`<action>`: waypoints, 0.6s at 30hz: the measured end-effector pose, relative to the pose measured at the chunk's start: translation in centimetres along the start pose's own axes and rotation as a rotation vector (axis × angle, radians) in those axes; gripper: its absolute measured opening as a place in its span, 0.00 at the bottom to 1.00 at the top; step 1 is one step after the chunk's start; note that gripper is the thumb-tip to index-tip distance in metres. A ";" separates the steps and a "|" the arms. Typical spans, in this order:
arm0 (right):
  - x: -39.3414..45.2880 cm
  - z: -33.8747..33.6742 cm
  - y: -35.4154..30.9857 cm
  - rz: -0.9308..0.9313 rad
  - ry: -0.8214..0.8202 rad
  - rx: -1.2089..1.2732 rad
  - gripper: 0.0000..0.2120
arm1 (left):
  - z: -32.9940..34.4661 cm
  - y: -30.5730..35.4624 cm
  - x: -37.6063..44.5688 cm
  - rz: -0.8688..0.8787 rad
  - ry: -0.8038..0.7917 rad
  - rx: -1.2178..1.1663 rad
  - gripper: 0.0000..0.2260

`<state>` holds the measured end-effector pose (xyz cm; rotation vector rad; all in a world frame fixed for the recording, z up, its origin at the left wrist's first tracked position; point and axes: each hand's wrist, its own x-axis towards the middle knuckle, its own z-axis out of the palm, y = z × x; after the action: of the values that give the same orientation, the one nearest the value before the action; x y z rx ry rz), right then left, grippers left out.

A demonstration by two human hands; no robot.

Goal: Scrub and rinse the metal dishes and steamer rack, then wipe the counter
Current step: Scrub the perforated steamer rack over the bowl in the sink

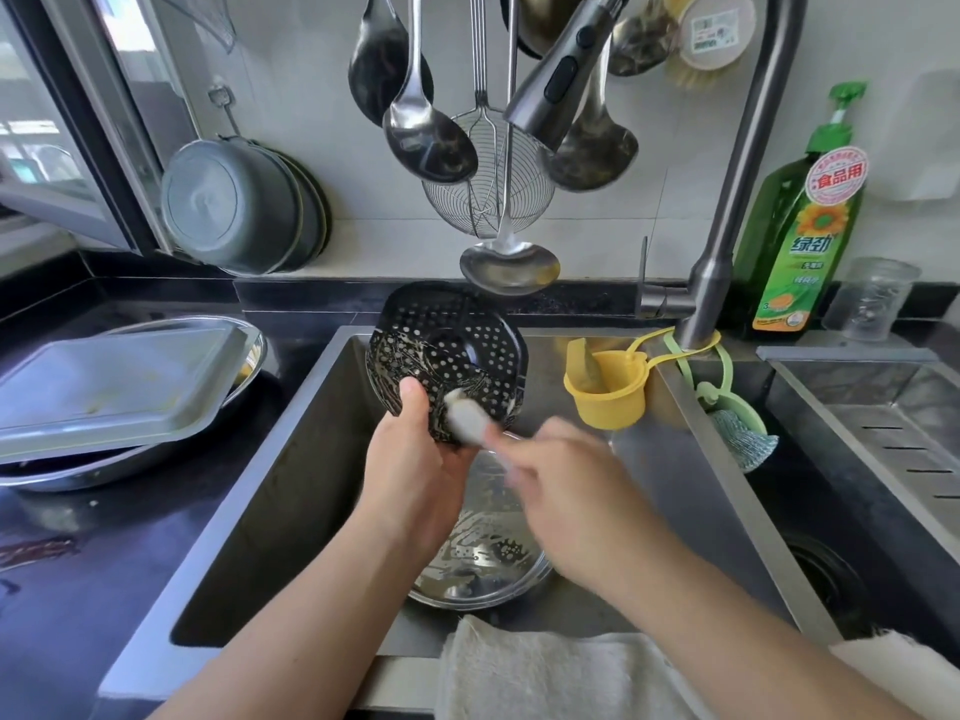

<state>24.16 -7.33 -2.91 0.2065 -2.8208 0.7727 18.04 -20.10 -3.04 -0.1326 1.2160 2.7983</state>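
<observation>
Two metal dishes (119,387) are lying stacked on the dark counter (104,563) at the far left, a rectangular tray turned over on a round bowl. Behind them some round pans (239,205) are leaning against the wall. Next comes the sink (291,459), and above it the person is holding the steamer rack (447,350), black with many holes, tilted up. The left hand (415,470) is gripping the rack at its lower edge, thumb on the front and fingers curled behind. Below the hands a metal bowl (483,558) is sitting on the sink floor, wet and foamy. The right hand (576,491) is blurred; its fingers are closing around the handle of a brush (467,418), whose pale head is touching the rack. Ladles (426,132) are hanging over the sink. A yellow basket (608,392) is hanging beside the faucet (727,200), and a green soap bottle (805,220) is standing at the right. A cloth (545,672) is lying over the near sink edge.
</observation>
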 end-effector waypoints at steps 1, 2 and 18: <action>-0.2 0.4 -0.4 -0.055 -0.033 0.039 0.24 | -0.1 0.1 0.1 -0.004 0.007 -0.001 0.18; 0.3 0.4 0.2 -0.054 -0.020 0.041 0.23 | -0.2 0.2 0.3 0.003 0.011 0.000 0.19; 0.5 0.6 0.6 -0.068 -0.021 0.104 0.23 | -0.2 0.4 -0.1 -0.017 0.006 0.026 0.20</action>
<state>23.51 -7.14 -3.58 0.3266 -2.7796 0.9080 18.14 -20.47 -2.86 -0.1492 1.2458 2.7692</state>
